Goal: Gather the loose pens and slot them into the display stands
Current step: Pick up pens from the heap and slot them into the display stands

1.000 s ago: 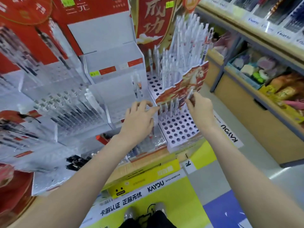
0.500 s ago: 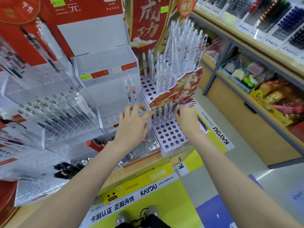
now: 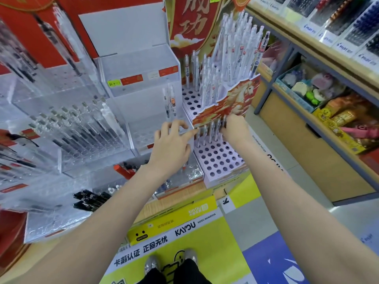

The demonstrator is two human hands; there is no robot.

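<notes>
Head view looks down on a white tiered display stand (image 3: 220,160) whose lowest step is a grid of round holes, mostly vacant toward its front edge. A short row of white pens (image 3: 209,133) stands upright in the holes at the back of that step, tucked just under the red-and-gold card panel (image 3: 225,108) that fronts the next tier. Above the panel a dense cluster of tall white pens (image 3: 235,54) fills the upper tier.

The right hand (image 3: 233,130) is at the right end of the short row, its fingers curled in among the pens; whether they actually pinch one I cannot tell. The left hand (image 3: 172,147) hovers at the stand's left edge, fingers loosely spread, the forefinger reaching toward the leftmost pen in the row and the panel's lower corner.

Left of the stand, touching its side, sits a clear acrylic stand (image 3: 143,111) holding two pens (image 3: 171,103). A wooden shelf (image 3: 320,128) with toys stands well apart to the right, with bare floor (image 3: 264,220) between.
</notes>
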